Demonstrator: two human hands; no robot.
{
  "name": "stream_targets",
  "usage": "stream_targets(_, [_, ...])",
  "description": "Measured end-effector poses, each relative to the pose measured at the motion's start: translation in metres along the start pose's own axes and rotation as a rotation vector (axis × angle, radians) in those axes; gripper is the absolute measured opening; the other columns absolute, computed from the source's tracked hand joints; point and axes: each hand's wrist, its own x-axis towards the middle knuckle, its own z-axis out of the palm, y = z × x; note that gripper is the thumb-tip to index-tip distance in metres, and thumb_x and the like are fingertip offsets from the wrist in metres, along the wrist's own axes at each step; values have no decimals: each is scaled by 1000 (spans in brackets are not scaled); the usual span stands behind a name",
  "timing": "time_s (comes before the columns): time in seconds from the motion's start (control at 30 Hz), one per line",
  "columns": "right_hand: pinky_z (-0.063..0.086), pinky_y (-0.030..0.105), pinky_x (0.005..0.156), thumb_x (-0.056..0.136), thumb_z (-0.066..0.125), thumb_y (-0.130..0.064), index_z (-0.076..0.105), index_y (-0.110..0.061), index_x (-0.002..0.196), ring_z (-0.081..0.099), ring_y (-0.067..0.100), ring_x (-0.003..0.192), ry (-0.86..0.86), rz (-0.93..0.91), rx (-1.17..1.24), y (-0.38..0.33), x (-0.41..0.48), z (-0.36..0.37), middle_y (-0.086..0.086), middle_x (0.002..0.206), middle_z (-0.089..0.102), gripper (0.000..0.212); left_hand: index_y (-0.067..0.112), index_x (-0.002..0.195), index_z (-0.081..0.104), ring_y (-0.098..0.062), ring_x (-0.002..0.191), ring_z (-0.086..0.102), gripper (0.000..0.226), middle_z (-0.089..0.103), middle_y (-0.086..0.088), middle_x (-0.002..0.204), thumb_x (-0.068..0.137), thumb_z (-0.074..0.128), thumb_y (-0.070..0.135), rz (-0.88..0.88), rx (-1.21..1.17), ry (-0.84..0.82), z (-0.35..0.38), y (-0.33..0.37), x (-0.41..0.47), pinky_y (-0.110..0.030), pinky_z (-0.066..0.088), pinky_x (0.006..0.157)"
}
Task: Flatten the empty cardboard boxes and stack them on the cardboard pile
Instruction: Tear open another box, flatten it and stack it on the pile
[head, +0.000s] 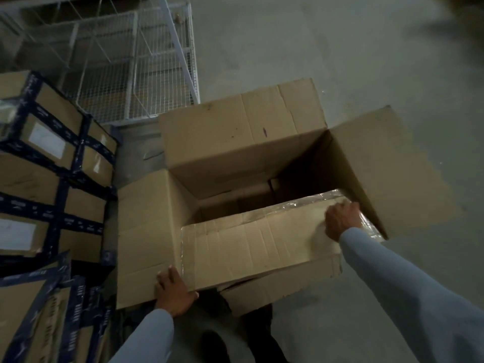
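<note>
Grey concrete floor [340,48] runs under a white wire-mesh cage [117,74], with blue-taped cartons [47,179] stacked at my left. My left hand [175,292] lies with fingers spread flat on the near-left corner of the open cardboard box [235,142] standing at centre. My right hand [341,218], arm outstretched, curls its fingers over the edge of the near flap [248,247].

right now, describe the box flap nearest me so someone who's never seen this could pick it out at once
Find the big open cardboard box on the concrete floor, right of the blue-taped cartons. Of its four spread flaps, take the near flap, the long one closest to the person. Only it shows shiny clear tape along its edges.
</note>
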Motion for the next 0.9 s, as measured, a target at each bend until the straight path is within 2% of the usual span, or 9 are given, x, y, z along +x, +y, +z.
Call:
stream_targets(0.07, [37,44,104,93,46,-38,52,-20,133,49,29,126,43,-205,246,-50,5,-15,8,137,56,44,4,151,-24,-45,148,-13,115,-19,-27,159,90,62,51,6,1,18,1,-2,-2,-51,3,122])
stream_targets(0.2, [41,43,106,96,49,-32,50,-15,135,51,31,125,-10,-365,627,-137,16,-46,13,138,55,43,5,153,-17,-44,149,-8,109,-15,-25,159,91,63,45,45,-30,84,5,-3,-6,-50,5,122])
stream_targets(0.33, [38,47,109,98,47,-36,50,-15,135,50,32,127,-80,-486,661,-200,17,-70,12,139,53,43,3,154,-4,-41,150,-4,102,-4,-26,160,90,64,45,63,-31,117,9,-4,-2,-49,7,122])
stream_targets(0.47, [25,53,115,97,43,-50,40,-16,145,36,32,140,-138,-549,552,-223,27,-75,10,151,41,58,15,153,17,-41,146,10,89,18,-22,156,84,65,45,130,-99,117,14,-4,0,-50,17,120])
stream_targets(0.53, [22,55,116,97,41,-55,38,-16,146,33,31,141,-139,-542,549,-226,30,-76,9,153,38,63,15,154,15,-41,147,10,89,19,-20,157,85,63,44,151,-107,102,13,-4,-5,-49,16,120])
stream_targets(0.63, [26,55,112,98,34,-57,51,-16,133,41,32,133,-10,-538,549,-229,22,-92,10,142,49,57,18,156,8,-36,149,15,92,15,-15,162,87,57,53,95,-285,73,5,-11,-12,-51,18,121])
stream_targets(0.7, [31,53,109,100,30,-56,59,-16,119,49,31,124,94,-522,614,-225,13,-113,11,129,58,52,26,150,19,-31,140,36,80,34,-10,155,86,51,63,108,-466,112,-5,-13,-22,-51,31,116])
stream_targets(0.77, [38,49,101,101,30,-54,62,-16,102,58,29,110,159,-507,703,-216,7,-133,11,112,64,49,27,148,26,-29,136,43,68,42,-8,151,93,42,66,113,-589,163,-14,-14,-33,-48,32,115])
stream_targets(0.9, [49,40,88,95,52,-47,58,-17,87,60,28,91,-95,-526,795,-194,-15,-170,12,104,64,31,21,149,38,-31,140,38,58,41,-9,153,103,24,55,52,-687,137,-29,-21,-47,-43,25,116])
